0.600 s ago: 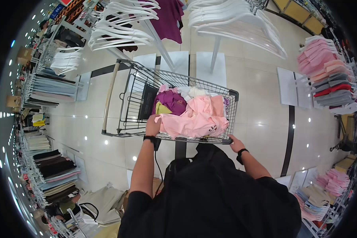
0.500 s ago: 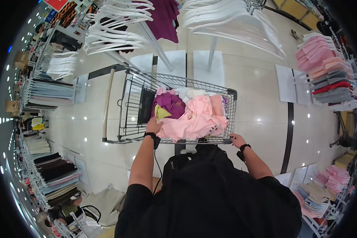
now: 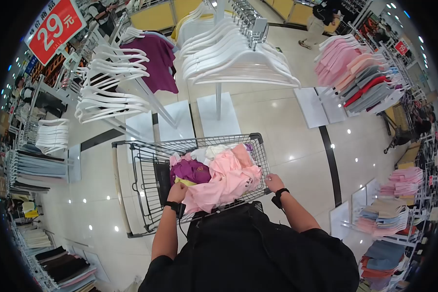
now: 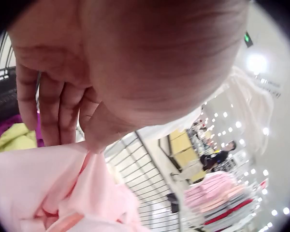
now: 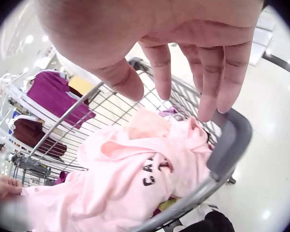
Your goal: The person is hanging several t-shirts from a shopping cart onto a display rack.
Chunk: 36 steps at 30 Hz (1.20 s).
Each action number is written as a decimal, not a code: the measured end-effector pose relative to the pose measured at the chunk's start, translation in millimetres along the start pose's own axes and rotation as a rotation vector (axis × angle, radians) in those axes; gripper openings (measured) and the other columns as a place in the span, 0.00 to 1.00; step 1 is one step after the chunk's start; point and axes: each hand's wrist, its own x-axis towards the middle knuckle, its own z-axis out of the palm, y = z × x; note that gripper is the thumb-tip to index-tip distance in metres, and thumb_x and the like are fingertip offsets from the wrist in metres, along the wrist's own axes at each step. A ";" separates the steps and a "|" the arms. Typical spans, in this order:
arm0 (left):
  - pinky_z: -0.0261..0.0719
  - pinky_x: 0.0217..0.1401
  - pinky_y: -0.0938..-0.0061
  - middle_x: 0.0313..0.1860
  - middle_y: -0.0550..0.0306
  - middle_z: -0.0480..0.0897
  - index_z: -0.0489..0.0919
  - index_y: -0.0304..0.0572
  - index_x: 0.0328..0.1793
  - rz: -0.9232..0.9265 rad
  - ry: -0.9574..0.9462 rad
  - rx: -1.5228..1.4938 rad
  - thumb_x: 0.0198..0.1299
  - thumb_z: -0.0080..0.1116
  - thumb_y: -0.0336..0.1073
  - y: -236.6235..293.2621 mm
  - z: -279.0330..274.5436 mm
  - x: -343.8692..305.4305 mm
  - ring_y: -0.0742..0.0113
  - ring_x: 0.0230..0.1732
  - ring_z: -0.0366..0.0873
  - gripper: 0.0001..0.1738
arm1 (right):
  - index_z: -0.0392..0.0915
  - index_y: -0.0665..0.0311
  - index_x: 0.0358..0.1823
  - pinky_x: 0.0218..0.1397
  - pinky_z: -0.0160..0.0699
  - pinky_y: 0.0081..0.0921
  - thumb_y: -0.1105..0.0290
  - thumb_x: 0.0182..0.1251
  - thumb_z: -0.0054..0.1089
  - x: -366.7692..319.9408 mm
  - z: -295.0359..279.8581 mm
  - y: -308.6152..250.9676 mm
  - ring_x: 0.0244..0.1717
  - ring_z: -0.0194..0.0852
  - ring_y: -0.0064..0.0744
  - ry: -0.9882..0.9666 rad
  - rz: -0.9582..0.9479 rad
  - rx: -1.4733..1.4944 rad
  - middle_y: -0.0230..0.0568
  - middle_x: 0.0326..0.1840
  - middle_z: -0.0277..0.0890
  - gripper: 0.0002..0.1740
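Observation:
My left hand (image 3: 176,193) pinches the edge of a pale pink garment (image 3: 224,182) between thumb and fingers, as the left wrist view (image 4: 63,174) shows. The garment drapes over a shopping cart's (image 5: 234,137) load, with dark lettering facing up. Beside it in the basket lie a purple garment (image 3: 191,171), a yellow-green cloth (image 4: 17,137) and some white clothing. My right hand (image 3: 275,183) is at the cart's front corner nearest me. In the right wrist view its fingers (image 5: 212,82) hang loosely extended, fingertips right by the grey corner piece, holding nothing.
White hangers (image 3: 238,61) hang on a rack beyond the cart, beside a purple top (image 3: 153,63). Clothes racks line both sides, with pink and grey garments (image 3: 340,58) at the right. A red price sign (image 3: 55,30) stands upper left. A person (image 3: 319,22) is at the back.
The head view has tilted up, so the cart sits lower and turned in it, and more racks show. My left hand keeps its grip on the pink garment; my right hand stays by the cart corner.

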 end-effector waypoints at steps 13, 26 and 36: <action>0.68 0.41 0.85 0.39 0.69 0.75 0.74 0.42 0.48 0.355 -0.296 -1.038 0.78 0.55 0.31 187.2 -184.2 -62.8 0.84 0.39 0.69 0.03 | 0.73 0.68 0.70 0.74 0.72 0.38 0.68 0.62 0.70 -121.7 -21.0 -359.9 0.69 0.77 0.56 -0.292 -0.550 0.353 0.54 0.66 0.80 0.34; 0.78 0.56 0.77 0.57 0.52 0.83 0.74 0.34 0.69 0.547 -0.252 -0.870 0.68 0.67 0.31 193.8 -141.7 -53.8 0.72 0.56 0.79 0.26 | 0.80 0.70 0.59 0.55 0.76 0.24 0.69 0.78 0.56 -162.8 -119.4 -374.7 0.53 0.78 0.21 0.198 -0.508 1.025 0.33 0.53 0.83 0.15; 0.70 0.37 0.81 0.32 0.69 0.80 0.85 0.36 0.43 0.328 -0.317 -0.744 0.77 0.59 0.41 212.5 -124.6 -31.0 0.82 0.34 0.72 0.15 | 0.82 0.72 0.55 0.49 0.76 0.22 0.67 0.78 0.57 -112.9 -166.5 -302.7 0.44 0.78 0.20 0.211 -0.492 1.003 0.33 0.45 0.84 0.15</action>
